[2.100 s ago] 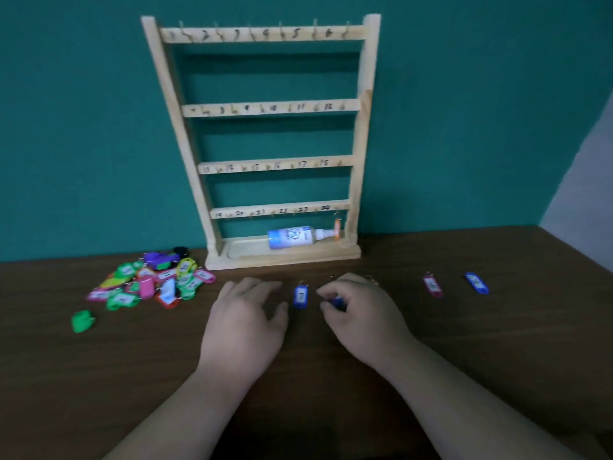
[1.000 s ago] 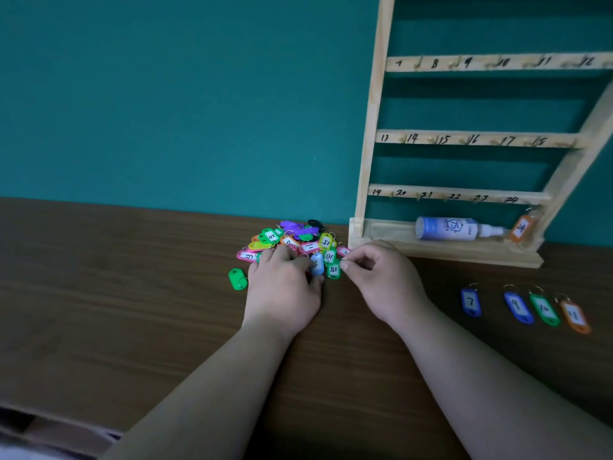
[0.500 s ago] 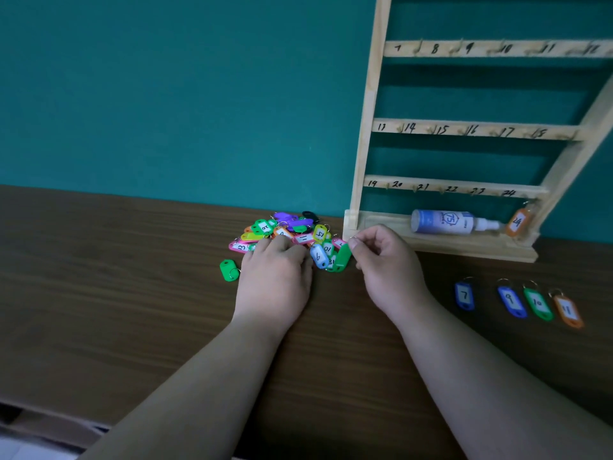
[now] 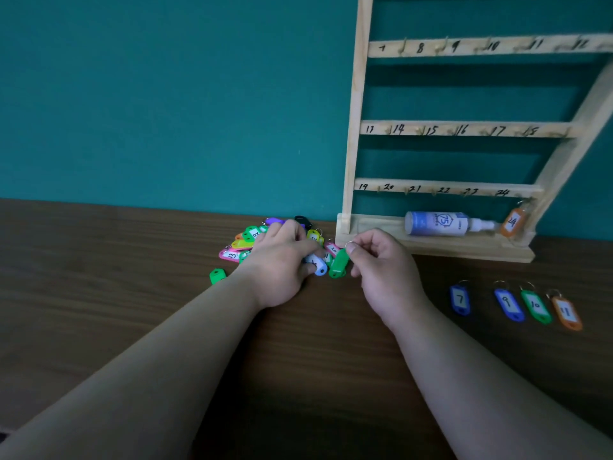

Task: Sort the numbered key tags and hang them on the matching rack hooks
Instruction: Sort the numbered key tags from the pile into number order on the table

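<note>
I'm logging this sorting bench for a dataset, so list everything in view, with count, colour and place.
rack: one, pale wood, against the wall at right
spray bottle: one, white and blue, lying on the rack's base
tag 24: one, orange, hanging at hook 24
sorted tags: four, blue 7, blue 9, green 10, orange 11, rowed on the table at right
tag pile: count unclear, mixed colours, left of the rack's base
lone tag: one, green, left of the pile
held tag: one, green, beside the pile
table: one, dark brown wood
wall: one, teal, behind
left grip: one, resting on the pile
right grip: one, pinching the held tag's ring
</note>
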